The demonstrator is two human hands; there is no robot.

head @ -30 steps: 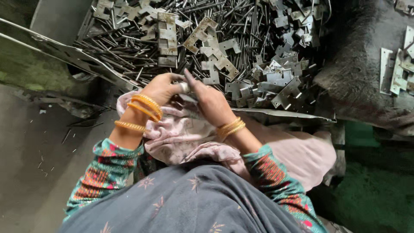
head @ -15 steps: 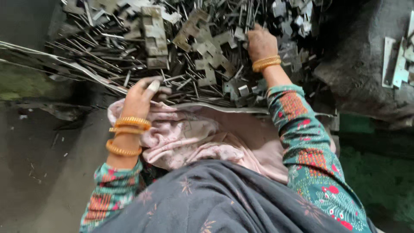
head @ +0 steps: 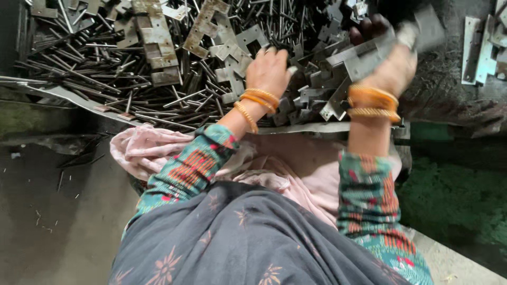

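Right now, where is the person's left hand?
In the head view, the left hand is centre frame, resting on the pile of metal hinge plates, just right of the heap of thin steel pins.

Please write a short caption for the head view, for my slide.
Left hand rests on a heap of metal hinge plates and pins; blurred right hand lifts one plate.

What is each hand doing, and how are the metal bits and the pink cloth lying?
Left hand: palm down, reaching into the heap.
Right hand: raised, blurred, gripping a grey metal plate.
Metal rods: loose, piled crisscross.
Hinge plates: lying flat, jumbled.
Pink cloth: crumpled on the lap.
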